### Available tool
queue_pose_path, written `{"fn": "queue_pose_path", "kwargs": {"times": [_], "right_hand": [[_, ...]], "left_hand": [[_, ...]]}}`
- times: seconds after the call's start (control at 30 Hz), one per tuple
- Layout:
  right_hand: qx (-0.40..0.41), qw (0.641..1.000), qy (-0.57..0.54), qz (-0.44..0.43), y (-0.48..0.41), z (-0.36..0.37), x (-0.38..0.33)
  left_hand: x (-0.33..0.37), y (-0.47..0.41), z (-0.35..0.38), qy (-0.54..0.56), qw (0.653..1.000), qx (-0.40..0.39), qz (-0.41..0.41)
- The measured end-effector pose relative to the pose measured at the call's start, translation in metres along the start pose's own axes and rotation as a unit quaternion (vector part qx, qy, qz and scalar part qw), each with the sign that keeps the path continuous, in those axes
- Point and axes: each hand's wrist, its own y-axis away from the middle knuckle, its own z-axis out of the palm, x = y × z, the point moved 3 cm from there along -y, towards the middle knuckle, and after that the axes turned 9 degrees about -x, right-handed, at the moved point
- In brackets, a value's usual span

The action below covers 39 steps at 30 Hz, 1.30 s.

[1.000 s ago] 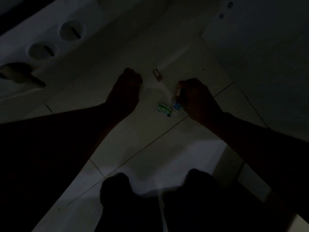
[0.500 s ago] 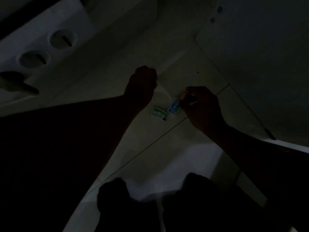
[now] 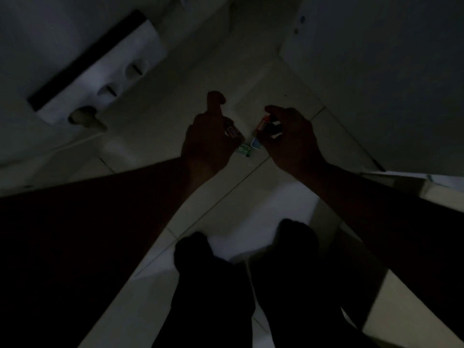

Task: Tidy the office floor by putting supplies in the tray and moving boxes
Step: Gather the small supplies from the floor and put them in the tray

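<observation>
Dimly lit as it is, the scene shows a person bent over a pale tiled floor (image 3: pixel 226 197), both hands low over a small cluster of supplies, presumably so several can be gathered in one go before a trip to the tray. The left hand (image 3: pixel 208 139) is curled around a small pale oblong object (image 3: pixel 232 133), thumb raised; what the object is I cannot tell. The right hand (image 3: pixel 288 139) is bunched around a slim orange-tipped tube (image 3: pixel 262 124) and something dark beside it, fingertips pointing down toward the floor. Just beneath and between the hands, a small green-and-white cardboard box (image 3: pixel 244 149) lies flat on the tile, with a small blue-and-white cardboard box (image 3: pixel 256 144) touching or just beside it; the right hand seems placed to take these next. No tray is in view, so the collected items likely have to be carried off. A white plastic holder with round recesses (image 3: pixel 108 79) lies well apart to the left.
</observation>
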Motion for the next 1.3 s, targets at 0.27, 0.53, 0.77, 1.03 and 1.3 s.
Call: {"fn": "queue_pose_path", "kwargs": {"times": [0.27,0.53,0.77,1.03,1.3], "right_hand": [[0.016,0.999,-0.039,0.011,0.056,-0.061,-0.089],[0.056,0.998,-0.020,0.019,0.135,-0.137,-0.178],[0.077,0.996,-0.042,-0.006,0.199,-0.220,-0.281],[0.089,0.994,-0.057,-0.026,0.270,-0.306,-0.388],[0.096,0.991,-0.066,-0.059,0.305,-0.375,-0.448]], "left_hand": [[0.084,0.091,-0.059,0.070,0.997,0.033,-0.015],[0.176,0.166,-0.114,0.135,0.990,0.047,-0.012],[0.268,0.235,-0.195,0.132,0.990,0.047,0.019],[0.377,0.314,-0.272,0.117,0.987,0.061,0.089],[0.441,0.347,-0.310,0.154,0.978,0.066,0.120]]}}
